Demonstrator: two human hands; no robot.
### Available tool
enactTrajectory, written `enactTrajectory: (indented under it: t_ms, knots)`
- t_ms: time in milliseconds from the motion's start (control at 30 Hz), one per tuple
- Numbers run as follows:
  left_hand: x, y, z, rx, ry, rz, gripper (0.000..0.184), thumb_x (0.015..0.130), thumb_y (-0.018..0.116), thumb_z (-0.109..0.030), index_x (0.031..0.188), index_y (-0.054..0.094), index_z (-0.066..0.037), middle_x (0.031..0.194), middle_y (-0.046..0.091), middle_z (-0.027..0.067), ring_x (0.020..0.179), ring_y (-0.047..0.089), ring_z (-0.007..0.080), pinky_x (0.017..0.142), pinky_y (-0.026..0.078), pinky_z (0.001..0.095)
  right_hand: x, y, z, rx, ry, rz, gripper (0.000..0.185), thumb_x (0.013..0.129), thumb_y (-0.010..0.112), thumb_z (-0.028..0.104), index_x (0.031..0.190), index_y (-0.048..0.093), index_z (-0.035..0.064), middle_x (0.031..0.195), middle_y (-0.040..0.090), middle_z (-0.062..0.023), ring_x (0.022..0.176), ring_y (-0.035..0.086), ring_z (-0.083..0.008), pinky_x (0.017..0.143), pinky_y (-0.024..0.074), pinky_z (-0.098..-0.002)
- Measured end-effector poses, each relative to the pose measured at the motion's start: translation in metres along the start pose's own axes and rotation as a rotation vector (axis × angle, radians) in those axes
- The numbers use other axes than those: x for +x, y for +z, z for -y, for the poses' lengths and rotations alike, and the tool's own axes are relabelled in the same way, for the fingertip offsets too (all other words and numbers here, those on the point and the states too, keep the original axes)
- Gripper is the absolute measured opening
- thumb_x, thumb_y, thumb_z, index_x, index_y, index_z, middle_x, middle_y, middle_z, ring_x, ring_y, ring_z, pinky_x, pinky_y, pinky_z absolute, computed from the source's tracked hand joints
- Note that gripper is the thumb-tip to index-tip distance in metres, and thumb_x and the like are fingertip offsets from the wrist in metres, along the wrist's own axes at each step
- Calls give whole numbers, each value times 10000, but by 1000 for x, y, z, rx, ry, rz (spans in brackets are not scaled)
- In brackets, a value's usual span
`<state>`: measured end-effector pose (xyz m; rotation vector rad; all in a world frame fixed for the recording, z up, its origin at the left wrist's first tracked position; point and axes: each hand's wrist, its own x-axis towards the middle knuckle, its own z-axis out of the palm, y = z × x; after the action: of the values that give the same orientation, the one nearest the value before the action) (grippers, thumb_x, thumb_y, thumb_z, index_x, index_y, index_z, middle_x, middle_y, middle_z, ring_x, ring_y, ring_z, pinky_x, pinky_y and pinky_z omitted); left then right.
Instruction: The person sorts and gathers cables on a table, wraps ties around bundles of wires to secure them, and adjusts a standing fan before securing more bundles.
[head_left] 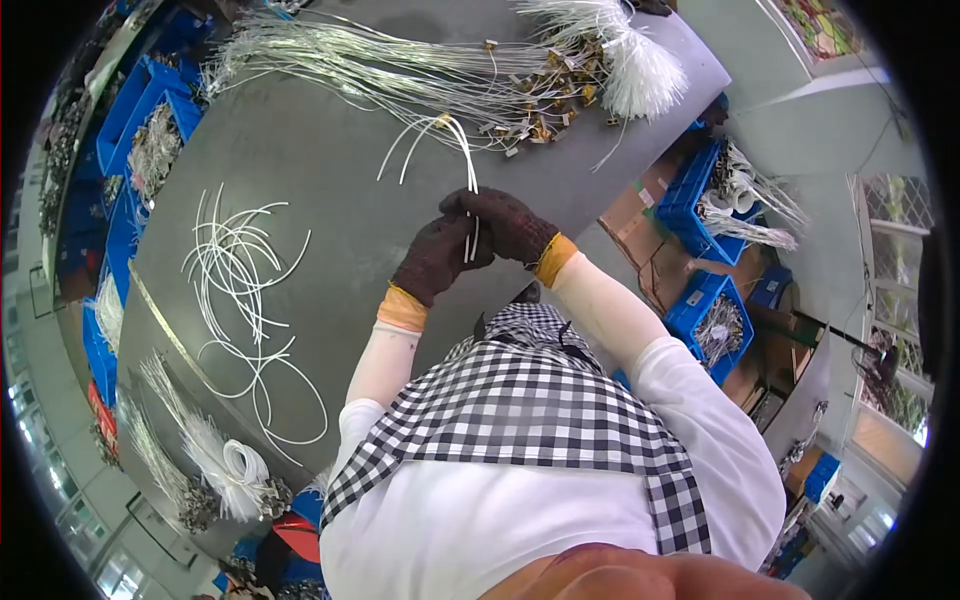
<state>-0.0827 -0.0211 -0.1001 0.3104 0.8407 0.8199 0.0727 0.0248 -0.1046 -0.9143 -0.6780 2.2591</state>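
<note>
Both hands wear dark brown gloves with orange-yellow cuffs and meet above the grey table [340,200]. My left hand [435,255] is closed around the lower part of a few white wires [462,145]. Pressed against it, my right hand [505,225] is closed on the same wires a little higher. The wires rise from the gloves and curve to the left at their upper ends, while short ends stick out below. The fingertips are partly hidden behind each other.
A long bundle of pale wires [400,65] with brown connectors lies across the table's far side. Loose curved white wires [235,260] lie at left, with tied bundles [225,465] nearer. Blue bins [690,200] stand on the right, others [125,115] at the left edge.
</note>
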Motion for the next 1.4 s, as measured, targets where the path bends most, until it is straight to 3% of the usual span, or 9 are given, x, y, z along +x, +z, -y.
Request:
enactTrajectory:
  t_ms: [233, 267, 333, 467, 900, 1100, 1167, 1233, 1400]
  knots:
    - [-18, -11, 16, 150, -100, -75, 193, 910, 616, -174, 1057, 638, -50, 982, 669, 70, 865, 673, 200, 738, 576, 363, 14, -37, -15, -688, -15, 149, 343, 945, 578, 299, 1166, 625, 40, 1096, 655, -96, 942, 648, -212, 843, 531, -337]
    - [-21, -37, 20, 684, 243, -154, 201, 908, 616, -173, 1062, 634, -46, 984, 664, 74, 862, 667, 196, 743, 565, 352, 26, -65, -23, -1134, -555, 159, 365, 944, 570, 324, 1181, 621, 51, 1114, 655, -106, 951, 648, -252, 849, 524, -363]
    - [-46, -66, -15, 1713, 715, -448, 239, 911, 612, -190, 1096, 618, -37, 989, 651, 90, 852, 649, 194, 753, 531, 323, 27, -104, -10, -1314, -634, -102, 356, 931, 576, 304, 1204, 622, 81, 1165, 643, -140, 1027, 624, -313, 902, 494, -400]
    - [-120, -124, -70, -113, 998, -342, 288, 1019, 493, -203, 1215, 541, 2, 1153, 612, 129, 1113, 598, 255, 961, 520, 362, 32, -160, 49, -1526, -395, -688, 329, 884, 616, 245, 1194, 656, 142, 1213, 632, -148, 1106, 594, -347, 950, 470, -420]
    - [-35, -110, 44, -507, 434, -416, 175, 909, 661, -103, 1054, 626, -11, 1016, 668, 116, 976, 656, 259, 836, 587, 346, 98, -171, 93, -2453, -499, -417, 280, 856, 549, 263, 1047, 663, 92, 1099, 618, -133, 1075, 575, -329, 910, 439, -475]
    - [-9, -85, 41, -413, 313, -404, 164, 904, 660, -140, 1028, 643, -34, 981, 675, 104, 946, 664, 248, 844, 577, 363, 73, -145, 125, -2357, -827, 103, 126, 830, 567, 145, 881, 673, 101, 1062, 638, -112, 1045, 593, -313, 873, 473, -481]
    - [16, -95, 57, -381, 282, -295, 168, 911, 645, -172, 1021, 644, -46, 994, 682, 112, 955, 668, 246, 868, 567, 411, 74, -143, 109, -2295, -407, 75, 44, 817, 632, 136, 827, 663, 106, 975, 651, -97, 930, 621, -312, 823, 504, -428]
    - [34, -79, 57, -407, 286, -272, 170, 908, 648, -173, 1018, 642, -44, 992, 681, 111, 950, 671, 256, 873, 564, 424, 44, -144, 87, -2019, -751, 205, 55, 832, 664, 116, 872, 659, 78, 870, 654, -80, 848, 638, -240, 800, 516, -376]
    - [82, -46, 51, -537, 287, -206, 175, 897, 656, -166, 1004, 630, -30, 981, 679, 125, 947, 674, 307, 874, 564, 471, 17, -112, 49, -885, -244, -131, 204, 923, 647, 185, 1052, 668, 29, 852, 631, -48, 758, 607, -140, 726, 505, -297]
